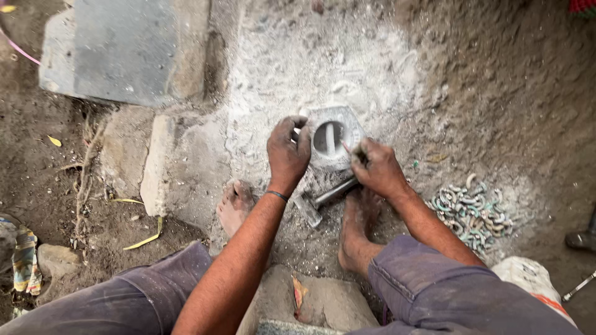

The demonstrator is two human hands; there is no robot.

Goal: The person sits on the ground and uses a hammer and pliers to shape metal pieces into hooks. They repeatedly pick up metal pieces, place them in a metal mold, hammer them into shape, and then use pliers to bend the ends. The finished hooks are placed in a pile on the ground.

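A grey hexagonal metal block (pixel 340 121) with a round hole lies on the ash-white ground. My left hand (pixel 287 149) rests on its left edge, fingers curled over a small pale piece. At the block's lower right side, my right hand (pixel 377 167) pinches a thin rod-like tool whose tip points into the hole. A hammer (pixel 320 201) lies on the ground between my bare feet, its head toward my left foot.
A heap of small curved metal pieces (pixel 473 212) lies to the right. A flat stone slab (pixel 121 49) sits at the upper left. A stone block (pixel 316 301) is under me, and a white sack (pixel 534 279) is at the lower right.
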